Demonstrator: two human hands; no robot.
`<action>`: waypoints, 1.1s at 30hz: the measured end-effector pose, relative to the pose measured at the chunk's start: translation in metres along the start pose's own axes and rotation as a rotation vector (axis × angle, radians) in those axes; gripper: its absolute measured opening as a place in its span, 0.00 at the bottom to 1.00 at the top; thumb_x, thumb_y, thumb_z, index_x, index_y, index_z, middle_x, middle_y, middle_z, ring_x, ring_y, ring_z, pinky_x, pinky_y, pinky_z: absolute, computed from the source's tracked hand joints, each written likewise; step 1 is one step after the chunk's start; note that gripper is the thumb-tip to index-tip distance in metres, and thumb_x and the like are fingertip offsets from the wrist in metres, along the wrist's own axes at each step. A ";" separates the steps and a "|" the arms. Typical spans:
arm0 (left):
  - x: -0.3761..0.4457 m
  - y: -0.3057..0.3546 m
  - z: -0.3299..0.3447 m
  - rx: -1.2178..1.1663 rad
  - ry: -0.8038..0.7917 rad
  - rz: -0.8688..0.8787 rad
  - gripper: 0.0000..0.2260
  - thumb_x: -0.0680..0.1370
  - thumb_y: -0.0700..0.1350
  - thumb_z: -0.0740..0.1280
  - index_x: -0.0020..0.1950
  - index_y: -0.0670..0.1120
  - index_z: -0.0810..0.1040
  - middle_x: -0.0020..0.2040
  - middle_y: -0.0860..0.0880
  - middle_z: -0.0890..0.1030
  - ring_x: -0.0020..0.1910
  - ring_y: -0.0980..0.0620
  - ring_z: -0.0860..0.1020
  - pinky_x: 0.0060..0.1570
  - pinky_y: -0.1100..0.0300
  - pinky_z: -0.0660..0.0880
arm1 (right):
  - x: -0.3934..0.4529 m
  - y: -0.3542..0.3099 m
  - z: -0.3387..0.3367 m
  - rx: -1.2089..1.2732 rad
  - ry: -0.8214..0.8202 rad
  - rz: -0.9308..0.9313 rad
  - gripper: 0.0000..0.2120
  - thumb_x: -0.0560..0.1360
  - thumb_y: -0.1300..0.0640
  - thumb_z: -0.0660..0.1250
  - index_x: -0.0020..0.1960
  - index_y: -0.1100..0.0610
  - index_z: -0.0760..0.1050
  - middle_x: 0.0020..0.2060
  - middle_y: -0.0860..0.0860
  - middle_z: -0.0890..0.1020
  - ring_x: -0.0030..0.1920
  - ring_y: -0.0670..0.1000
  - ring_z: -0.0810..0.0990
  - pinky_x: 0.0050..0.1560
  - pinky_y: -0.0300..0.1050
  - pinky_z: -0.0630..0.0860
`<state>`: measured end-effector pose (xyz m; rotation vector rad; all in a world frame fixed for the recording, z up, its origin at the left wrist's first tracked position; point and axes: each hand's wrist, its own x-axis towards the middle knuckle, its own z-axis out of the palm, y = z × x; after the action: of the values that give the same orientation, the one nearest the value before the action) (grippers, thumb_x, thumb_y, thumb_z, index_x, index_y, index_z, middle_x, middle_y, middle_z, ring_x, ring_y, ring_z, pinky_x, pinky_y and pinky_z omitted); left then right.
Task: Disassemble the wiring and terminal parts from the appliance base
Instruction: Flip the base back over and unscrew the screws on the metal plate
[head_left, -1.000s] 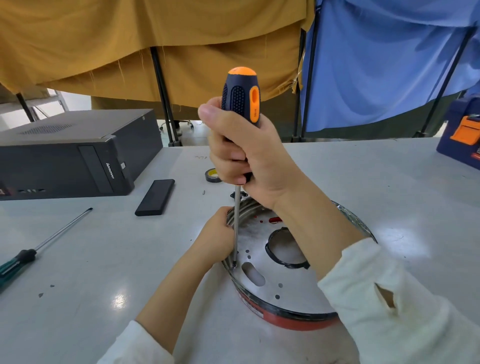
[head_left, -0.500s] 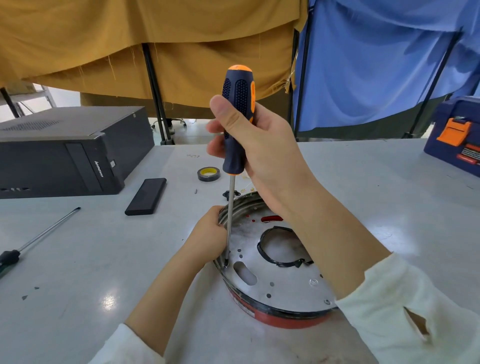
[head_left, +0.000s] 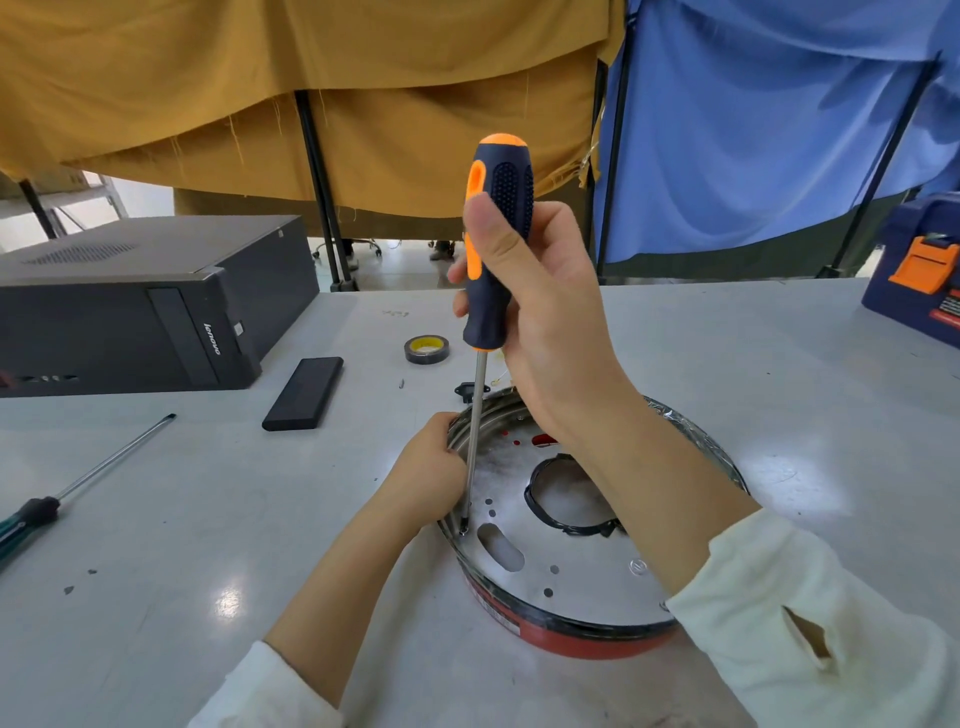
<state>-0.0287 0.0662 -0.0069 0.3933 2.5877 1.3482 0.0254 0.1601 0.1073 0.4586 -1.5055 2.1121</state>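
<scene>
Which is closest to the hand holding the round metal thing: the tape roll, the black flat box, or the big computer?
From the left hand:
1. Tape roll, straight behind it.
2. Black flat box, behind and to the left.
3. Computer, far left at the table's back.

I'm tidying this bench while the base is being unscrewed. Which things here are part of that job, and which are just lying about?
In use:
appliance base
orange-and-black screwdriver, in the right hand
left hand, steadying the rim

Lying about:
green-handled screwdriver
tape roll
flat black slab
computer case
blue toolbox
small black part behind the base
</scene>
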 end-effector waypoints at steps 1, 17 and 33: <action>0.000 0.000 0.000 -0.003 -0.003 -0.001 0.18 0.78 0.37 0.56 0.66 0.49 0.69 0.56 0.47 0.78 0.53 0.48 0.76 0.41 0.64 0.73 | 0.000 0.000 -0.002 0.001 -0.006 0.013 0.10 0.75 0.53 0.65 0.50 0.57 0.69 0.35 0.50 0.76 0.35 0.50 0.74 0.34 0.44 0.73; 0.002 -0.001 0.000 0.010 -0.005 -0.002 0.18 0.78 0.36 0.57 0.66 0.49 0.70 0.54 0.47 0.79 0.51 0.48 0.78 0.45 0.58 0.77 | 0.000 0.004 0.002 0.036 -0.099 0.046 0.12 0.74 0.50 0.60 0.51 0.58 0.67 0.33 0.48 0.76 0.33 0.51 0.73 0.34 0.45 0.73; 0.001 -0.001 0.000 -0.008 -0.002 -0.011 0.19 0.76 0.35 0.56 0.65 0.48 0.71 0.53 0.47 0.79 0.51 0.48 0.78 0.47 0.56 0.77 | -0.004 0.005 0.002 0.136 -0.171 0.102 0.15 0.80 0.48 0.53 0.55 0.60 0.65 0.36 0.53 0.75 0.30 0.51 0.69 0.31 0.44 0.70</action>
<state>-0.0301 0.0661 -0.0079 0.3783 2.5781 1.3534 0.0257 0.1565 0.1020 0.6392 -1.5115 2.3155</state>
